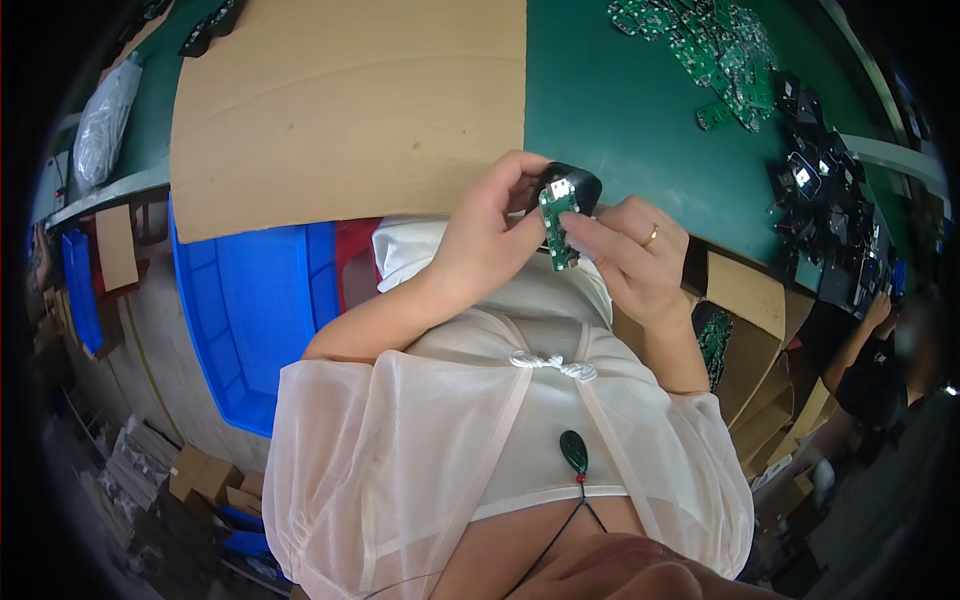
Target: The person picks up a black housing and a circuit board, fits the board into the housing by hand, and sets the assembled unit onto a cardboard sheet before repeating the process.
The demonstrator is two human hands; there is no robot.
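Note:
My left hand (pixel 500 225) is closed around a black plastic housing (pixel 577 180), held just over the near edge of the table. A small green circuit board (pixel 560 225) with silvery parts lies against the housing, upright in the picture. With a ring on one finger, my right hand (pixel 635 250) pinches that board at its right side, fingertips on its face. Both hands meet in front of my waist, and the board and housing touch. How far the board sits inside the housing cannot be made out.
Brown cardboard (pixel 350 110) covers the left of the green table (pixel 640 130). Green circuit boards (pixel 720 60) pile up at far right, with black housings (pixel 815 190) nearer. A blue bin (pixel 255 310) stands below left; an open carton (pixel 745 290) below right. Another person (pixel 880 350) is at the right.

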